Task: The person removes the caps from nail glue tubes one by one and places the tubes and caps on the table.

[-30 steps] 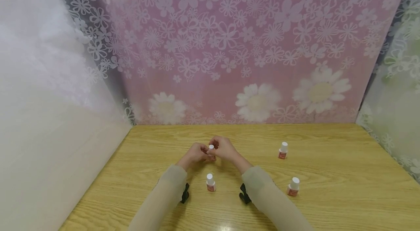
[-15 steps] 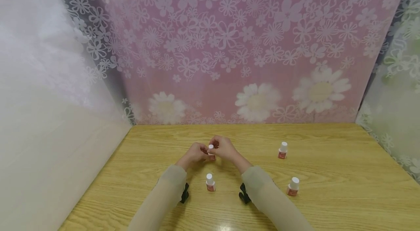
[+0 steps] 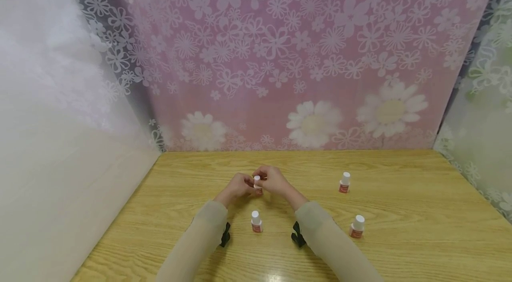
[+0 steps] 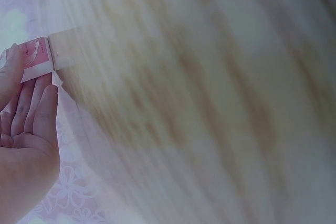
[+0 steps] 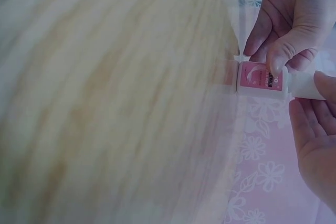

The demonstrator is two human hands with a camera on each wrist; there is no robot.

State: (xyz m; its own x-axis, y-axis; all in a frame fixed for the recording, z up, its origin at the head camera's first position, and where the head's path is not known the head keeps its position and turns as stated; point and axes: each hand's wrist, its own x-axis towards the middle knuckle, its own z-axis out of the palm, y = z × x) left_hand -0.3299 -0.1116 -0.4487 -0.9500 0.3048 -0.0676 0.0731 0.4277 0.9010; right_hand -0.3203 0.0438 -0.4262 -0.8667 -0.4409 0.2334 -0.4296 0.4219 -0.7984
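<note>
In the head view, a small white bottle with a red label [image 3: 258, 191] stands upright on the wooden table between both hands. My left hand [image 3: 239, 185] grips its body; the left wrist view shows the thumb over the pink-red label [image 4: 35, 52]. My right hand [image 3: 274, 181] pinches the white cap [image 5: 305, 86] at the top, fingers on either side of it. The bottle's base touches the table in the right wrist view. Nearer the person, a similar bottle [image 3: 257, 222] stands between the forearms, touched by neither hand.
Two more such bottles stand upright to the right, one farther back [image 3: 344, 183] and one nearer [image 3: 357, 227]. A pink flowered sheet [image 3: 280, 50] hangs behind the table [image 3: 192, 166]. A pale sheet [image 3: 80, 139] closes the left side, a flowered one [image 3: 480, 148] the right.
Both hands stay at the same bottle, with only slight movement of the right fingers around the cap. The other bottles have not moved.
</note>
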